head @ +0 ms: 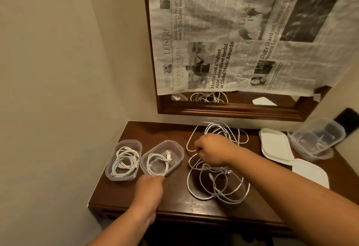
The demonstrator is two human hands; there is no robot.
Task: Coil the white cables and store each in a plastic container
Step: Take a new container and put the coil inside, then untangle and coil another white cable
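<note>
1. Left edge: the wall [58,90] closes it, and the outer container [120,177] and inner container [181,154] stand close together beside it.
2. Behind them the table [155,131] lies bare to its back edge.
3. Middle: loose cables [217,185] sprawl from the back edge almost to the front edge; the right hand [211,152] and its forearm cross above them.
4. A narrow bare lane separates the inner container from the cables.
5. Back right corner: far lid [275,146], near lid [310,174] and stacked containers [318,139] crowd it.
6. Front left corner: bare, beside the left hand [149,189].
7. A mirror frame [223,110] hangs above the back edge.
</note>
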